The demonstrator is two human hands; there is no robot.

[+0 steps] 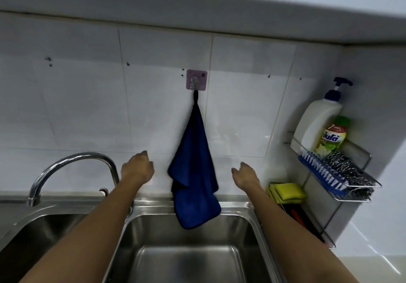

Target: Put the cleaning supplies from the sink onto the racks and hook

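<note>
A dark blue cloth (194,173) hangs by its loop from a purple stick-on hook (196,79) on the white tiled wall, its lower end dangling over the steel sink (256,227). My left hand (137,168) is raised to the left of the cloth and my right hand (243,176) to the right of it. Both hold nothing and neither touches the cloth. The upper wire rack (362,186) on the right wall carries a white pump bottle (316,120), a green-capped bottle (331,137), a blue brush (320,173) and a steel scourer (347,173). Yellow sponges (286,192) sit on the lower rack.
A curved chrome tap (72,166) rises at the left between two sink basins. The right basin below my arms holds nothing that I can see. A white counter (377,238) runs to the right of the racks, and a cupboard underside hangs overhead.
</note>
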